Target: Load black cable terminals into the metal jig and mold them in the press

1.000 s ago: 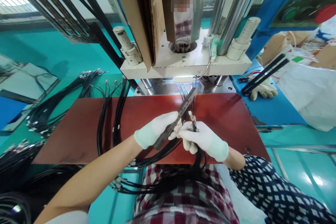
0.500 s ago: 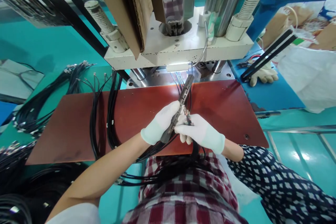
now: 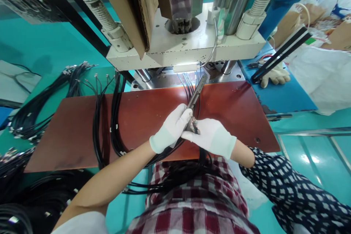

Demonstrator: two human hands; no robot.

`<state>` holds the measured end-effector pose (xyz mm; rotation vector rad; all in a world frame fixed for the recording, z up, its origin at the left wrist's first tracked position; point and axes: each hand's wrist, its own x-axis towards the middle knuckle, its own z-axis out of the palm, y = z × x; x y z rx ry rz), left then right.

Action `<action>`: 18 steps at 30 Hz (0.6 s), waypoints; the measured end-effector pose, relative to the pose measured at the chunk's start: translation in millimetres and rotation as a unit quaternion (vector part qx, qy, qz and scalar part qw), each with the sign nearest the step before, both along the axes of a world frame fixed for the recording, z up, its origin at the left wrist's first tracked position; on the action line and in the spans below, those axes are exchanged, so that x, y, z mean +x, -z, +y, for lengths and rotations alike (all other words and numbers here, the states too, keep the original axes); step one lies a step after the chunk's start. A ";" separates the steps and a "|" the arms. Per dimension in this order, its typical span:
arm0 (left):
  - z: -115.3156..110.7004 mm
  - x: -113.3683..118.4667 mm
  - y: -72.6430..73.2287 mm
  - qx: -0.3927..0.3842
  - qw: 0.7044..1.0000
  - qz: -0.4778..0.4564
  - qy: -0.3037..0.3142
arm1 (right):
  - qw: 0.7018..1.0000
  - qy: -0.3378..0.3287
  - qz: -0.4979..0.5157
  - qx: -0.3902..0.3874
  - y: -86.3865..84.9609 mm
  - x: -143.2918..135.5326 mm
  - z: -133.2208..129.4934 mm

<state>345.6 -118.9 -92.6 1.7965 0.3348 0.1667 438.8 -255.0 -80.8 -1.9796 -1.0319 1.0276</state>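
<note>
My left hand, in a white glove, is closed around a long grey metal bar, which slants up and away over the red-brown board. Close beside it, my gloved right hand is closed on a cluster of cable ends with small metallic tips. The two hands nearly meet, and the lower part of the bar is hidden between them. From below the hands, black cables run down across the checked apron. Thin wires fan out beyond the bar toward the press.
A white press plate with metal posts stands ahead over a steel bed. The red-brown board spans the front, with black cable bundles on its left. At right, a glove and pliers lie on a blue surface.
The bar has turned in my left hand: its slotted face showed before, and a smoother, narrower side shows now. My left hand has shifted slightly right, closer to the cable ends.
</note>
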 end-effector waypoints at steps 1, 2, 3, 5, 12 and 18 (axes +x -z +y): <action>1.4 -0.4 -1.3 -0.028 1.000 0.004 0.007 | 1.000 0.002 -0.013 0.002 -2.5 4.3 -3.1; 3.0 -0.8 -2.8 -0.055 0.998 0.005 0.013 | 1.000 0.009 0.005 0.019 -4.2 8.0 -6.6; 4.8 -1.2 -4.2 -0.079 0.997 0.002 0.019 | 0.998 0.013 0.047 0.045 -4.8 11.0 -10.3; 8.7 -1.8 -6.1 -0.102 0.994 -0.013 0.031 | 0.983 0.037 0.148 0.099 -2.2 14.7 -17.6; 14.5 -2.2 -7.6 -0.122 0.989 -0.037 0.070 | 0.949 0.017 0.285 0.135 14.7 17.5 -27.7; 13.4 -2.4 -5.2 -0.168 0.983 -0.035 0.066 | 0.915 0.009 0.368 0.163 15.3 14.0 -22.9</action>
